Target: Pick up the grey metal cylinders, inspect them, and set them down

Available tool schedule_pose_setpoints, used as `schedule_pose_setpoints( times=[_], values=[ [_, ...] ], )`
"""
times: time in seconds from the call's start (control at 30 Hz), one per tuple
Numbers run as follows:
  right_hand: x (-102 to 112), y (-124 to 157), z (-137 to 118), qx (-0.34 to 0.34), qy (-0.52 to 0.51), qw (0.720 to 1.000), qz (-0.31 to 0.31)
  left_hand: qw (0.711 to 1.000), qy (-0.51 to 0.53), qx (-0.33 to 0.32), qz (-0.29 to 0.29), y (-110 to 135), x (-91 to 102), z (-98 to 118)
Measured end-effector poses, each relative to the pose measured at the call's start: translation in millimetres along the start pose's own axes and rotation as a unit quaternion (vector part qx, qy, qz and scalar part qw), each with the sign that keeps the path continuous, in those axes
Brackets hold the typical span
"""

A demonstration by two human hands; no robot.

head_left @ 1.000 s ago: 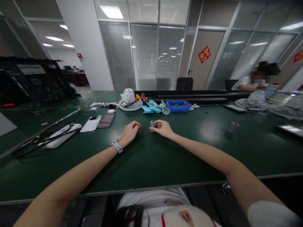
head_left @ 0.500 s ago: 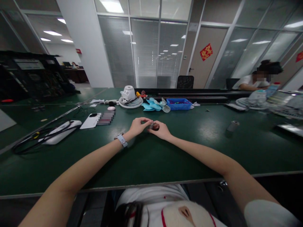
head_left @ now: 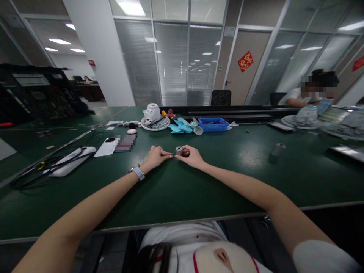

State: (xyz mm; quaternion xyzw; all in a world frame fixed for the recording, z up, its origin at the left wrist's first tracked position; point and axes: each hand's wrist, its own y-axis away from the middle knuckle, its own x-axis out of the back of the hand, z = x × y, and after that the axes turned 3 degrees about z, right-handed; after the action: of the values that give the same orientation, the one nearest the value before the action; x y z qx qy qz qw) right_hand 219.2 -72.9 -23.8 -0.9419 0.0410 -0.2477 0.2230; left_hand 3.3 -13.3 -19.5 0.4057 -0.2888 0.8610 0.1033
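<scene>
A small grey metal cylinder (head_left: 179,150) with a hole in its top stands upright at the middle of the green table. My right hand (head_left: 193,156) is curled round its right side, thumb at the front and fingers behind. Just left of the cylinder, my left hand (head_left: 157,157) is apart from it, with thumb and forefinger tips pinched together low over the table. Whether something tiny sits in that pinch is too small to make out. A similar metal cylinder (head_left: 278,149) stands farther right.
At the back are a white fan (head_left: 152,113), light-blue fan blades (head_left: 182,126) and a blue basket (head_left: 212,126). To the left lie a white phone (head_left: 106,148) and a white device with a black cable (head_left: 71,161). A person (head_left: 307,94) sits across at right.
My left hand has moved left and down, away from the cylinder, and its fingers are pinched together. My right hand stays on the cylinder, whose top now shows.
</scene>
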Motion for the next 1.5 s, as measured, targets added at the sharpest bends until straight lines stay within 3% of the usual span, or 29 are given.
schedule_pose_setpoints(
  times=[0.1,0.17,0.3,0.4,0.5,0.57,0.67,0.8,0.87,0.93,1.0,1.07,1.1,1.17,1.3,1.4,1.5],
  values=[
    [10.6,-3.1,1.0,-0.008,-0.013,1.000,0.000,0.999,-0.031,-0.002,0.011,0.3,1.1,1.0],
    [31.7,-7.7,8.8,-0.014,-0.017,1.000,0.019,0.999,-0.021,0.020,0.042,1.2,3.5,3.8],
    [112.2,-16.1,47.3,-0.064,0.033,0.989,0.129,0.987,0.039,0.111,0.112,3.5,5.9,9.8],
    [185.5,-12.9,82.5,-0.130,0.218,0.936,0.244,0.978,0.058,0.153,0.133,4.5,4.8,11.9],
    [239.0,-2.1,105.9,-0.194,0.357,0.865,0.295,0.977,0.062,0.157,0.132,5.0,3.4,11.8],
    [256.7,4.8,113.9,-0.253,0.386,0.830,0.314,0.978,0.061,0.154,0.127,5.1,2.8,10.8],
    [263.6,10.6,119.4,-0.323,0.383,0.799,0.332,0.980,0.049,0.150,0.121,5.1,2.4,9.2],
    [258.7,11.3,117.0,-0.341,0.379,0.789,0.342,0.980,0.048,0.150,0.124,4.9,1.8,8.3],
    [248.9,8.6,106.3,-0.285,0.418,0.778,0.372,0.978,0.054,0.151,0.132,4.7,1.3,7.9],
    [227.6,3.2,86.4,-0.176,0.454,0.787,0.379,0.976,0.062,0.152,0.140,4.4,0.6,7.2],
    [191.2,-3.8,59.6,-0.045,0.440,0.847,0.294,0.975,0.067,0.154,0.145,4.1,0.0,6.4],
    [142.5,-10.2,31.4,0.079,0.370,0.919,0.112,0.974,0.068,0.158,0.149,3.8,-0.2,5.9],
    [115.8,-12.8,18.6,0.128,0.331,0.935,0.020,0.973,0.068,0.159,0.151,3.8,-0.1,5.9],
    [64.1,-16.6,-2.0,0.177,0.272,0.942,-0.087,0.973,0.068,0.162,0.152,3.9,0.3,6.3],
    [-9.6,-20.7,-21.2,0.184,0.217,0.951,-0.117,0.974,0.070,0.154,0.150,3.8,0.4,8.7],
    [-28.1,-20.7,-24.0,0.172,0.220,0.953,-0.119,0.974,0.068,0.154,0.151,3.8,-0.4,10.9],
    [-7.4,-20.4,-23.0,0.187,0.225,0.949,-0.118,0.974,0.062,0.153,0.153,4.1,-1.0,11.4]
  ],
)
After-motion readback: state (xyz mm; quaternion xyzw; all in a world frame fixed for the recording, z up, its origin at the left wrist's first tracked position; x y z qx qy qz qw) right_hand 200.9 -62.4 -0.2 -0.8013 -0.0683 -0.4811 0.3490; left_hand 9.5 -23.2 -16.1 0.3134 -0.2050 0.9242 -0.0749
